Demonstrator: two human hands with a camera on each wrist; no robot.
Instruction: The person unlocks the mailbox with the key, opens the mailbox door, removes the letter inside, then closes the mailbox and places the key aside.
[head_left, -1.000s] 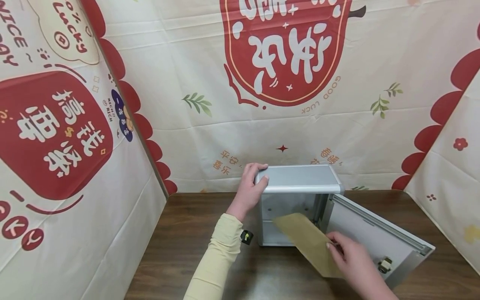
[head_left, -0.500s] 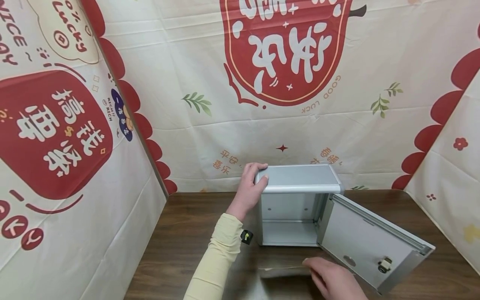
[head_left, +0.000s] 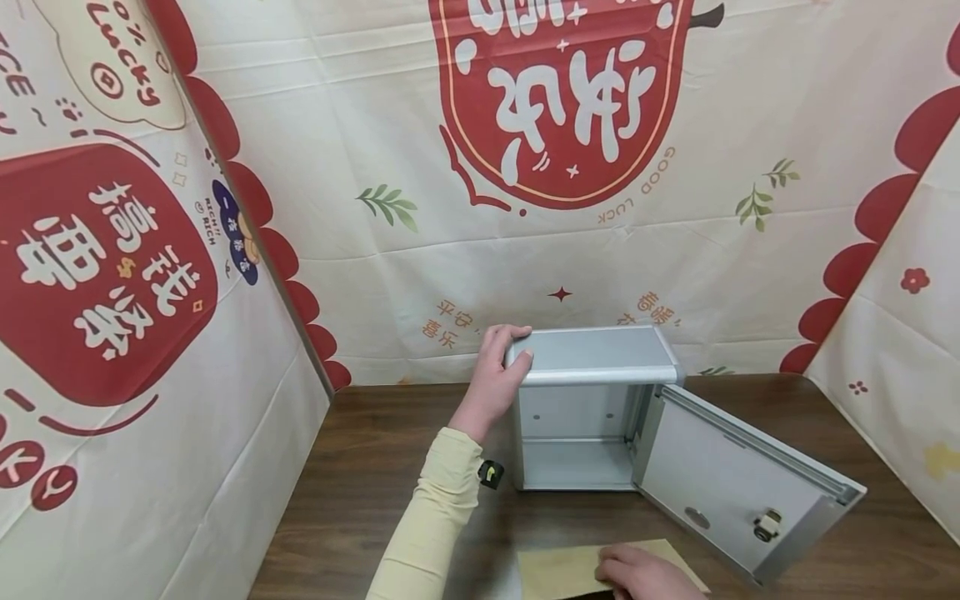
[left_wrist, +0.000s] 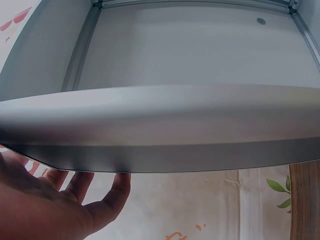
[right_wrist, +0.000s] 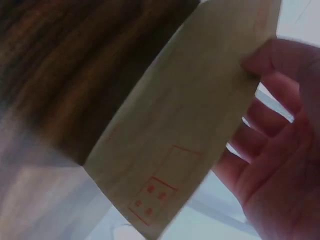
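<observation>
A silver-grey metal box [head_left: 600, 357] stands on the table with its front door [head_left: 720, 467] swung out to the right. Its inside shows a bare floor and back wall. My left hand [head_left: 491, 383] grips the box's top at the left end, thumb on the upper face and fingers over the edge. Low in the head view, my right hand [head_left: 645, 573] holds a brown paper envelope [head_left: 555, 571] in front of the box. In the right wrist view, the thumb lies on the envelope's face, with red printed squares [right_wrist: 165, 175] at one corner, and the fingers are behind.
The dark wood table [head_left: 375, 483] runs back to a patterned cloth wall [head_left: 360, 275], with more cloth at both sides. A lock [head_left: 767, 525] sits on the door's inner face, beside a round hole [head_left: 697, 517]. The door reaches out close to the right hand.
My right hand has drawn the envelope from the box's opening down toward the front edge of the view. The left hand has stayed on the box, and the view has shifted slightly.
</observation>
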